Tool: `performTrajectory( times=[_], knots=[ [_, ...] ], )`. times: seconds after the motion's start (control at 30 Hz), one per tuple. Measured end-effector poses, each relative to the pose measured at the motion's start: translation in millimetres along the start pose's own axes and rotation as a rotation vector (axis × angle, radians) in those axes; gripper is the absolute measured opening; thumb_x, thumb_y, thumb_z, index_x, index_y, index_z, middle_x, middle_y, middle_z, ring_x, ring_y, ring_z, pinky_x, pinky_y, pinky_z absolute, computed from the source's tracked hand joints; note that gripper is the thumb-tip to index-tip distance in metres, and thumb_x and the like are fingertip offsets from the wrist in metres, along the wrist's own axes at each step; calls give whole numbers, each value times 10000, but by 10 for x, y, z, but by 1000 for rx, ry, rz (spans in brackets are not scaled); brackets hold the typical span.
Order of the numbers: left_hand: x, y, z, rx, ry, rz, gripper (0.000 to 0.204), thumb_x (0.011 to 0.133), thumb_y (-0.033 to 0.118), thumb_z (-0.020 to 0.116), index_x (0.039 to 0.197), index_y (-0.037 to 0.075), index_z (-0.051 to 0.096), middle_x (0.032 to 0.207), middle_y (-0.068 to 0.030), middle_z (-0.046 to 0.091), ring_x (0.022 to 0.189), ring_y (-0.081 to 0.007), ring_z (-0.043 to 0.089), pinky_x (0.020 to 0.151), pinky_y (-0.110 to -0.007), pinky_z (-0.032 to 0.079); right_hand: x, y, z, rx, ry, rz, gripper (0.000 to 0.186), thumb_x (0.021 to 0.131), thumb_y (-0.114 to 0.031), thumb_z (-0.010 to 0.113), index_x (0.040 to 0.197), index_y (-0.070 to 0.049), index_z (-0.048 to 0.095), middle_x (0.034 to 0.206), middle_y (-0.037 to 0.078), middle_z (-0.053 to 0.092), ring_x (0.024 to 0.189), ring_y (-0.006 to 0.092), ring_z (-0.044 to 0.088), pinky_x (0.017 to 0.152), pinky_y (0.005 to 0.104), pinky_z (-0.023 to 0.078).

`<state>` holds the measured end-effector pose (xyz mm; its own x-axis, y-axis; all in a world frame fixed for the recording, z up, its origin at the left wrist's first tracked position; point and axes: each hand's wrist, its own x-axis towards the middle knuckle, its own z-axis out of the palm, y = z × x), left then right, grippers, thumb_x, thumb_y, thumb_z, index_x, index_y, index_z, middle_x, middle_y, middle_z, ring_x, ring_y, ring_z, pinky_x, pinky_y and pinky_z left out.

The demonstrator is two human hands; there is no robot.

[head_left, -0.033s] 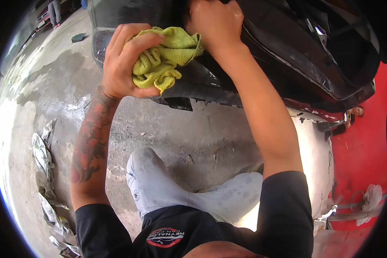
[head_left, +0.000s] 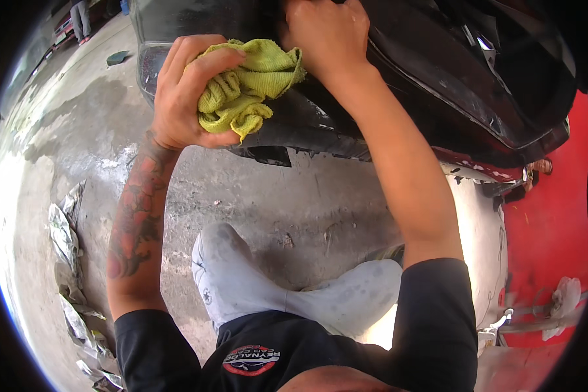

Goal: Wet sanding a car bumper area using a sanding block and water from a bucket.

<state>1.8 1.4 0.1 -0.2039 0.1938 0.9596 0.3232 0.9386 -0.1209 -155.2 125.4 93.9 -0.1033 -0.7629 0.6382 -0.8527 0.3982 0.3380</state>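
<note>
A crumpled yellow-green cloth (head_left: 251, 72) is gripped in my left hand (head_left: 183, 98), its thumb and fingers curled round it. The cloth is held close against a glossy black vehicle body panel (head_left: 431, 88), over its lower part. To the right of the cloth, higher up, my right hand (head_left: 326, 42) is closed with its back toward the camera, up at the dark panel; its fingertips and whatever they hold are hidden. The panel's lower edge is ragged, with pale patches toward the right.
Crumpled paper sheets (head_left: 65, 235) lie on the concrete floor (head_left: 85, 150) at left. A red surface (head_left: 542, 235) with pipes and plastic wrap is at right. At the far upper left stand a person's legs (head_left: 81, 19) beside a red vehicle (head_left: 64, 29). My bent legs are below the panel.
My left hand and the cloth have shifted very slightly left. My right forearm has moved a little to the right near the elbow.
</note>
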Motion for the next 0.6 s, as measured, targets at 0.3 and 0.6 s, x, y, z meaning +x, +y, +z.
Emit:
performTrajectory(
  times=[0.3, 0.6],
  knots=[
    [-28, 3, -34, 17, -42, -50, 700, 594, 484, 820, 1138, 79, 646, 1101, -174, 618, 976, -361, 613, 844, -439, 508, -60, 367, -181, -22, 89, 112, 282, 817, -400, 763, 954, -157, 723, 739, 84, 720, 735, 283, 711, 746, 416, 489],
    [-36, -8, -42, 13, -8, -46, 697, 603, 499, 817, 1136, 84, 649, 1093, -167, 620, 968, -361, 613, 833, -438, 510, 224, 164, -135, 38, 368, 168, 202, 832, -251, 765, 878, -68, 693, 752, 178, 706, 753, 370, 703, 712, 469, 518]
  ],
)
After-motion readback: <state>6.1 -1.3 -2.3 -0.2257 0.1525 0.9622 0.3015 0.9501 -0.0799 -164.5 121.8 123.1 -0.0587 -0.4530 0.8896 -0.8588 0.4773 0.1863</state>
